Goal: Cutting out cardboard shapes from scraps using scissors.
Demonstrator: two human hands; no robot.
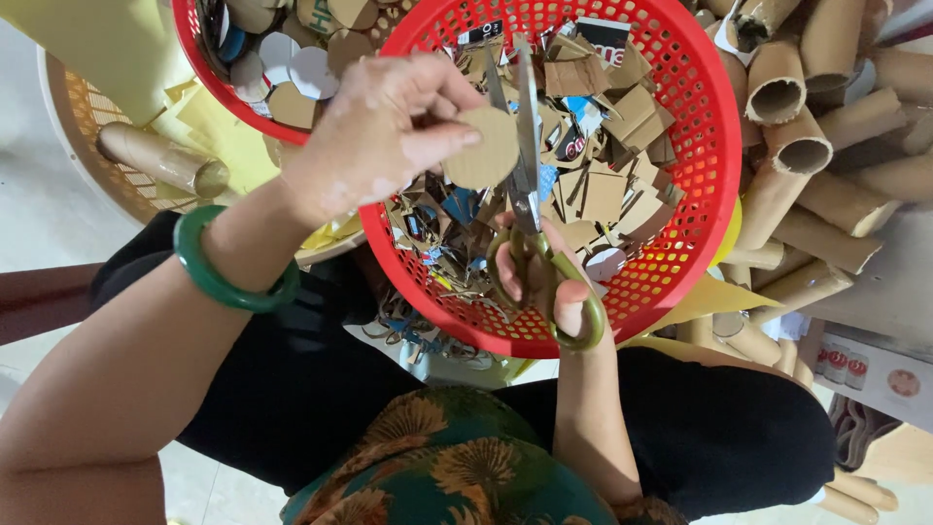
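Observation:
My left hand (384, 126) pinches a round brown cardboard disc (483, 151) over a red plastic basket (705, 146). A green bangle (228, 282) sits on that wrist. My right hand (544, 282) grips olive-handled scissors (525, 165), fingers through the loops, blades pointing away and lying against the disc's right edge. The basket under both hands holds several cardboard offcuts (603, 185), brown with some printed scraps.
A second red basket (209, 53) at the upper left holds several cut cardboard discs (292, 78). A heap of cardboard tubes (826, 146) lies at the right. A pale woven basket (92, 146) with a tube sits at the left. My lap is below.

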